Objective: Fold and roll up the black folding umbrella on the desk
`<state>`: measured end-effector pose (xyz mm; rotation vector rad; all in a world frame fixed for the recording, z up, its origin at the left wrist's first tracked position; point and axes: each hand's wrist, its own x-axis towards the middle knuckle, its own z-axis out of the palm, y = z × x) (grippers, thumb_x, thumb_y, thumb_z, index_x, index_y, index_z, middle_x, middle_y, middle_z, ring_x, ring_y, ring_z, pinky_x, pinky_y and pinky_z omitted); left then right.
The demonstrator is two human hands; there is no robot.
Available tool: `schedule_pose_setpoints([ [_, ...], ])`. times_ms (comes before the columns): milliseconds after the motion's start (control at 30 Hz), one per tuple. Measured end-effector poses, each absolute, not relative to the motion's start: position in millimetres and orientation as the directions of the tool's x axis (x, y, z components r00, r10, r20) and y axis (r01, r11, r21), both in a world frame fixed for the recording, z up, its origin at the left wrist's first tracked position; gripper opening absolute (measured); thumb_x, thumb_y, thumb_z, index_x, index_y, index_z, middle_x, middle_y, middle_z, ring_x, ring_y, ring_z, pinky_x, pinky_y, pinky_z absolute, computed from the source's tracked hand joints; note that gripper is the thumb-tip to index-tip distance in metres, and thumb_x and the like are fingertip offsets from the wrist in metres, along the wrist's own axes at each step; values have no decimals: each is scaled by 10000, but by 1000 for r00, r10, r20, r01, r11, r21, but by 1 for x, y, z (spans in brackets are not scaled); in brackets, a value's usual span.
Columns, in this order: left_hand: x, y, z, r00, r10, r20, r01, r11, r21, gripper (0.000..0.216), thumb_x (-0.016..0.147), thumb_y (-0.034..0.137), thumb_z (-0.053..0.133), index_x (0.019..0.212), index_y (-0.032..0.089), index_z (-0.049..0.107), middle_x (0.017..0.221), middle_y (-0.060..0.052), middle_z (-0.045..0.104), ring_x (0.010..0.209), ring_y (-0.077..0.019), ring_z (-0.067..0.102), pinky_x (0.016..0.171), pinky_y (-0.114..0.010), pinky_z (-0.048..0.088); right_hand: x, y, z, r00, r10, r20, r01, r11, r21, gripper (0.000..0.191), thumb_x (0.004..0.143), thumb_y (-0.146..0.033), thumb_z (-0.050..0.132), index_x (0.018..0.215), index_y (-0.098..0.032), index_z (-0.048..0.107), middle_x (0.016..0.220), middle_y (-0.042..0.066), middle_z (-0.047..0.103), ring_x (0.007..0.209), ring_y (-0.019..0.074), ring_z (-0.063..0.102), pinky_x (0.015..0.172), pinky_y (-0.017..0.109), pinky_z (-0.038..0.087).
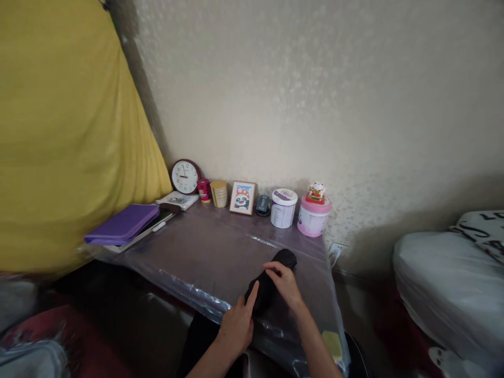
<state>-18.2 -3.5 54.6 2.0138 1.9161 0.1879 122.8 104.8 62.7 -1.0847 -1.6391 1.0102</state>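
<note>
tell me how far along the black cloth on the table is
Done: the black cloth lies stretched out on the plastic-covered table. In hand: the left hand presses its near end with a forefinger; the right hand has fingers on its middle. Left: no fold or roll shows yet.

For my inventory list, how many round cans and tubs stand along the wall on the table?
4: small red can, beige ribbed jar, white tub with purple lid, pink-lidded tub under a cat figurine. None seems hidden.
</note>
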Motion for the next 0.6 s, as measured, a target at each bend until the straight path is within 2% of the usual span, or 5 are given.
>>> schedule_pose_setpoints([
  [133, -21, -3, 56, 98, 984, -149, 927, -36, 373, 793, 750, 117, 392, 1370, 289, -72, 1091, -79, 526, 859, -178, 589, 725, -260, 428, 145, 89, 72, -218, 966, 142, 36, 153, -988, 219, 692, -326, 586, 865, -215, 663, 755, 1, 637, 713, 146, 559, 688, 262, 427],
  [267, -22, -2, 55, 100, 984, -148, 920, -35, 390, 786, 761, 123, 393, 1369, 291, -76, 1118, -82, 518, 879, -178, 582, 756, -272, 421, 170, 73, 72, -97, 993, 72, 91, 81, -993, 292, 686, -414, 588, 866, -200, 674, 699, 9, 618, 578, 119, 502, 571, 238, 408],
  [467, -28, 0, 57, 112, 980, -168, 799, 12, 602, 755, 762, 139, 427, 1380, 276, 18, 1118, -104, 535, 1003, -238, 535, 853, -355, 377, 186, 70, 48, 145, 985, 96, 72, 86, -994, 367, 652, -463, 596, 857, -166, 659, 661, 18, 595, 529, 120, 476, 497, 234, 406],
  [533, -34, 3, 60, 128, 972, -197, 763, 31, 646, 729, 772, 168, 428, 1382, 263, 40, 1026, -96, 588, 937, -226, 574, 812, -346, 408, 189, 71, 39, 191, 978, 85, 44, 78, -996, 378, 633, -467, 606, 848, -160, 654, 634, 10, 586, 501, 115, 466, 475, 234, 405],
  [600, -41, 8, 63, 154, 956, -248, 716, 65, 695, 696, 793, 203, 403, 1380, 264, 34, 855, -55, 633, 752, -188, 628, 683, -305, 459, 192, 72, 32, 219, 973, 72, 18, 69, -997, 392, 624, -466, 611, 860, -154, 650, 632, 10, 589, 492, 112, 470, 473, 236, 414],
])
